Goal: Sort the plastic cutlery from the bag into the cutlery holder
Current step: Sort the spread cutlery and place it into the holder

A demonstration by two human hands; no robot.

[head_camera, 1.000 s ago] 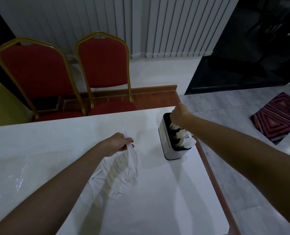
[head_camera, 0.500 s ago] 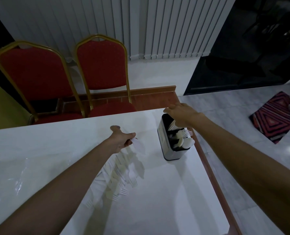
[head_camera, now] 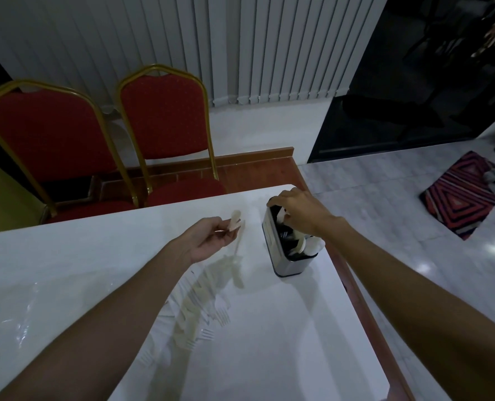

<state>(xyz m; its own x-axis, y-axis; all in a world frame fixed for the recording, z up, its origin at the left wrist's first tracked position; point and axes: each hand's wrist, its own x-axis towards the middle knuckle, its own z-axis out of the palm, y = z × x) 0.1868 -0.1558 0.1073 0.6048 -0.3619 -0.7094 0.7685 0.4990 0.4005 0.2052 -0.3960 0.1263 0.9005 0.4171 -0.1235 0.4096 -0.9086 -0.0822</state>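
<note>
From the head view, the white desk [head_camera: 269,357] is seen from above, and both hands are in play. The left hand [head_camera: 211,240] is held palm-up above the middle of the desk, its fingers curled in, and a pale plastic spoon [head_camera: 236,219] is pinched between thumb and fingertips, with the bowl pointed toward the far edge. A slim white piece is seen hanging just below those fingers; its kind cannot be told. Over by the right edge, close to the far right corner, the cutlery holder [head_camera: 272,247] is stood upright, a dark-lined metal box with white handles and spoon bowls poking out at its near end. The right hand [head_camera: 298,211] is laid over the holder's far end, fingers curled down, one fingertip touching the far rim. A white piece is glimpsed under the thumb, but whether it is actually pinched cannot be told. Under the left forearm, toward the near edge, the loose pile of plastic cutlery [head_camera: 200,302] is spread on the desk, with fork tines fanned out to the right. The bag itself cannot be made out against the white top. Beyond the far edge, two red chairs [head_camera: 165,114] with gold frames are lined up before grey vertical blinds [head_camera: 269,47], and a striped rug [head_camera: 460,195] is seen on the tiled floor to the right.
</note>
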